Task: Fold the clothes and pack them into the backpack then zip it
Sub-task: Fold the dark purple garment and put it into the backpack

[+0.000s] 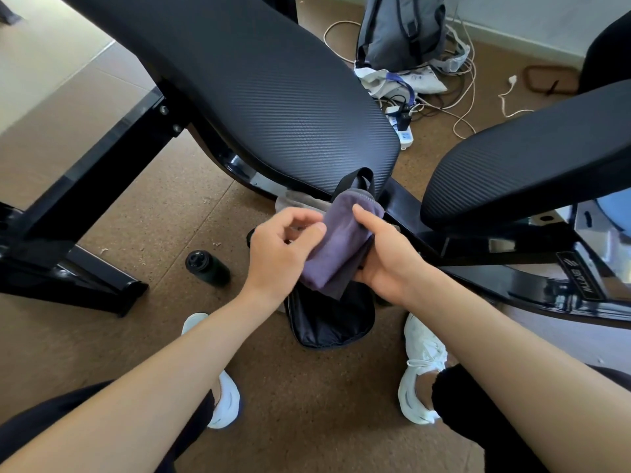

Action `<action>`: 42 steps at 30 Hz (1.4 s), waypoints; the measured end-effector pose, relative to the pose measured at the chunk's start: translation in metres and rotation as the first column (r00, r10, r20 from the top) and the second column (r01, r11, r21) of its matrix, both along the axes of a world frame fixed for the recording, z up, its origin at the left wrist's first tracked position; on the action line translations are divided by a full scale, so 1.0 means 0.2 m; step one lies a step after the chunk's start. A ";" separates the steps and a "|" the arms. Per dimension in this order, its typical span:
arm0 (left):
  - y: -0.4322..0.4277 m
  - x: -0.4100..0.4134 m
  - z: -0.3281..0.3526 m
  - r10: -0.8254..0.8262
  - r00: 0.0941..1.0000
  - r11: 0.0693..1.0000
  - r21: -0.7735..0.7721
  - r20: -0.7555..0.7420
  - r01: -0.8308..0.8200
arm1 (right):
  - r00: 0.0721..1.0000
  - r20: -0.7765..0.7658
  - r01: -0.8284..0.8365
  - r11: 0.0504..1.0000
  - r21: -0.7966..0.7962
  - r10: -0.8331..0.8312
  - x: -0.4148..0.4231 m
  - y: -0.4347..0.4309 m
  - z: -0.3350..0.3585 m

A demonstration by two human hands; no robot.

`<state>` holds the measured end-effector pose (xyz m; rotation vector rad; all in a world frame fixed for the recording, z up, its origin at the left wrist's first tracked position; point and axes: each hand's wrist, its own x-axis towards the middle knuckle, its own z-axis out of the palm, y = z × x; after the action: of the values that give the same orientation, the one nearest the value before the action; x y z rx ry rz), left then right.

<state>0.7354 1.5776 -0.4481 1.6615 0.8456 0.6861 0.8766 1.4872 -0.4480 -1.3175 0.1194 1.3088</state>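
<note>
A folded purple garment (336, 244) hangs above the open black backpack (329, 324), which stands on the floor between my feet. My right hand (384, 256) grips the garment from its right side and from beneath, thumb laid on top. My left hand (281, 245) touches the garment's left edge with thumb and curled fingers. The backpack's black carry loop (355, 177) sticks up behind the garment. A beige cloth (295, 199) lies just behind my left hand, partly hidden.
A black padded bench (259, 83) runs across above the backpack, and a second pad (532, 158) sits to the right on a black frame. A dark bottle (206, 268) lies on the floor at left. A grey backpack (401, 30), bags and cables are beyond.
</note>
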 end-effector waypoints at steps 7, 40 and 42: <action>-0.01 0.02 -0.02 -0.214 0.974 0.761 -0.614 0.068 0.210 | 1.000 0.002 -0.026 0.990 0.139 0.026 -0.01 -0.01 0.05; 0.19 -0.29 -0.24 -0.379 0.653 0.889 -0.064 -0.656 0.453 | 0.116 0.763 -0.359 0.743 -0.565 0.636 0.19 -0.05 -0.13; 0.19 -0.31 -0.29 -0.339 0.634 0.914 -0.084 -0.696 0.396 | 0.042 0.696 -0.418 0.646 -0.639 0.716 0.18 -0.07 -0.17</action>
<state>0.6743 1.6155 -0.5062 2.1218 0.9499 -0.2542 0.9119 1.4725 -0.4811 -2.3556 -1.3011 0.8928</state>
